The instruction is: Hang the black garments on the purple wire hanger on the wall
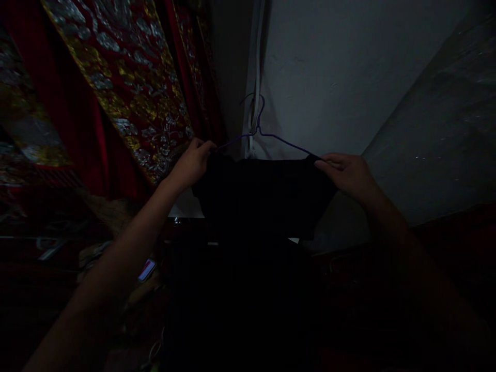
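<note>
A black shirt (263, 196) hangs on a thin purple-blue clothes hanger (284, 141), whose hook points up near the wall corner. My left hand (194, 163) is closed on the shirt at its left shoulder, beside the hanger's left arm. On the other side, my right hand (346, 173) pinches the right shoulder of the shirt at the end of the hanger's right arm. Whether the fingers also grip the hanger wire I cannot tell. The lower part of the shirt merges into darkness.
Red cloth (135, 77) with gold and silver embroidery hangs at the left. Behind the hanger are a pale wall (329, 67) and a white cable (257, 57). A lit phone (146, 270) lies low on the left, with dim clutter around it.
</note>
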### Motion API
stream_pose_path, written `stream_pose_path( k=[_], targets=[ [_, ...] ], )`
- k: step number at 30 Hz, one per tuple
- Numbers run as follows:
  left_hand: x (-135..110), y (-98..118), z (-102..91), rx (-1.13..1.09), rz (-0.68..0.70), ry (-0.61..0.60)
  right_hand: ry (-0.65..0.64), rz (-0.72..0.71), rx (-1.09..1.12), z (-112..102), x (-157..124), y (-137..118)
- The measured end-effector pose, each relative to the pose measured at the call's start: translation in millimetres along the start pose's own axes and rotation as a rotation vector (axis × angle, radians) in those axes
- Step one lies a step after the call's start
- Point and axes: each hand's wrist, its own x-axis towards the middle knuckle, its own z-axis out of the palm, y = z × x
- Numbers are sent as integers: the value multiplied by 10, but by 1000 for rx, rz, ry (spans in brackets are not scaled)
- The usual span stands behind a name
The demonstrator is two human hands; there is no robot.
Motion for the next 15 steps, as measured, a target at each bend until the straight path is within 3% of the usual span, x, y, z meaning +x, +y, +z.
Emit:
stream_pose_path(
  k=[3,5,8,12,15],
  targets=[
    [-15,15,38,-26,-15,-66,285,-26,-87,65,-52,-115],
    [-24,45,41,-45,-21,-83,355,-14,-146,107,-95,-127],
    [-42,46,-1,-45,-67,-53,237,118,-57,89,-136,-72],
    [-59,-14,-32,-85,-105,103,-28,259,278,-16,-101,-38],
    [-34,70,71,-170,-79,128,-3,197,373,11,-18,-141]
  ],
)
